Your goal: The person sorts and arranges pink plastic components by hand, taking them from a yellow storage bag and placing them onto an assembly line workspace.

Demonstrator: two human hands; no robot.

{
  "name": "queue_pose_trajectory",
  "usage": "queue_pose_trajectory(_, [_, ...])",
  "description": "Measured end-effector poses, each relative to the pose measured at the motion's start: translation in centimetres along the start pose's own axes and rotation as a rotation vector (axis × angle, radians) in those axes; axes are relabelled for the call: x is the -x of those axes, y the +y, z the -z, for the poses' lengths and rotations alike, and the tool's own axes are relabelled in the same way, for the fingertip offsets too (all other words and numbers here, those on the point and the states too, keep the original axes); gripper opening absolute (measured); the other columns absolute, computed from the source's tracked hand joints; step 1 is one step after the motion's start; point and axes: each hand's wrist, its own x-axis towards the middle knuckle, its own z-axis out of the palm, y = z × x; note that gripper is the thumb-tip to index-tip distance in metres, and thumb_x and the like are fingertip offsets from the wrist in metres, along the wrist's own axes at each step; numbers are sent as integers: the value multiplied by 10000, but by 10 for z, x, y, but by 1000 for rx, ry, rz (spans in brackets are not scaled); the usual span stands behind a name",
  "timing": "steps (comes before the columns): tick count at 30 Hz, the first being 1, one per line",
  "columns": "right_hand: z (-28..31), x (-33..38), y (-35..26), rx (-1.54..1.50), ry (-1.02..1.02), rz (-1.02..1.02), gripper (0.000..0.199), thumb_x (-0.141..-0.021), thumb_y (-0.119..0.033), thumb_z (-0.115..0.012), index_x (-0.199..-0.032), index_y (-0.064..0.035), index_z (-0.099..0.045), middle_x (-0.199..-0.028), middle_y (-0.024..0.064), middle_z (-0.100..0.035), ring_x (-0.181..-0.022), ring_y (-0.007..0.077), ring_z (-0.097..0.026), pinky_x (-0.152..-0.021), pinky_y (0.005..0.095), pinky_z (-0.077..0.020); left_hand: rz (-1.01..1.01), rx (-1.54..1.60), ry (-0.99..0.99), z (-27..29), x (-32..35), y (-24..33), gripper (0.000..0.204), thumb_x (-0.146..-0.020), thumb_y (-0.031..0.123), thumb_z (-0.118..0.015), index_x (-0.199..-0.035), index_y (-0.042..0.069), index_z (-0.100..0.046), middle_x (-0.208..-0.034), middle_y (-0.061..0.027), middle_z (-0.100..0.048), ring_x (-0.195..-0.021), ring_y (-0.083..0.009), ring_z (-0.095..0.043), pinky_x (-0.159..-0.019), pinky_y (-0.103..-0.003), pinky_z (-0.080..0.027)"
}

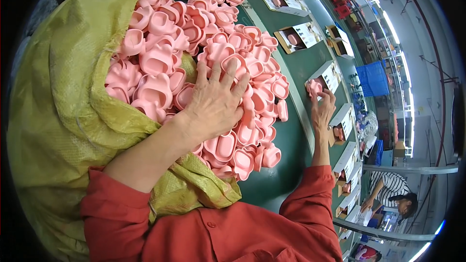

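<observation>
My left hand [213, 104] lies palm down on a heap of pink, soft-looking moulded pieces [155, 60], its fingers spread. The pieces are rounded and hollow, with raised rims, and some have small ear-like bumps. Over to the right, my right hand [322, 111] pinches one pink piece [314, 87] between thumb and fingers. That piece is at the opening of a small white and brown carton [329, 74] lying on its side. How far inside the carton it sits, I cannot tell.
A large yellow woven sack [53, 97] lies under and left of the heap. More cartons [301, 36] with pink pieces line the green work surface [286, 157]. A blue crate [373, 78] stands beyond, and a person in a striped top [388, 189] works at lower right.
</observation>
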Motion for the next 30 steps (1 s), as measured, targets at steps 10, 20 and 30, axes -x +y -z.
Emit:
queue_pose_trajectory(10, [22, 16, 47, -136, -12, -148, 379, -826, -388, -806, -915, -23, -762, -1008, 151, -661, -790, 275, -659, -726, 394, -521, -10, -61, -10, -2, 2, -2, 734, -883, 364, -616, -1518, 76, -387, -1587, -241, -290, -1415, -441, -333, -1144, -646, -210])
queue_pose_trajectory(20, [45, 51, 89, 59, 129, -274, 312, -889, -335, -744, -1019, -54, -702, -1164, 169, -637, -1090, 332, -608, -904, 433, -451, -34, -83, -23, 0, 0, 0, 757, -879, 346, -623, -1536, 88, -349, -1580, -240, -297, -1413, -438, -340, -1152, -634, -211])
queue_pose_trajectory(30, [74, 87, 26, 2, 52, 56, 151, -888, -154, -737, -853, -33, -655, -1026, 85, -655, -1047, 295, -608, -891, 421, -403, -15, -105, -34, 4, 0, 1, 759, -870, 341, -629, -1532, 91, -356, -1580, -230, -297, -1415, -428, -333, -1157, -641, -203])
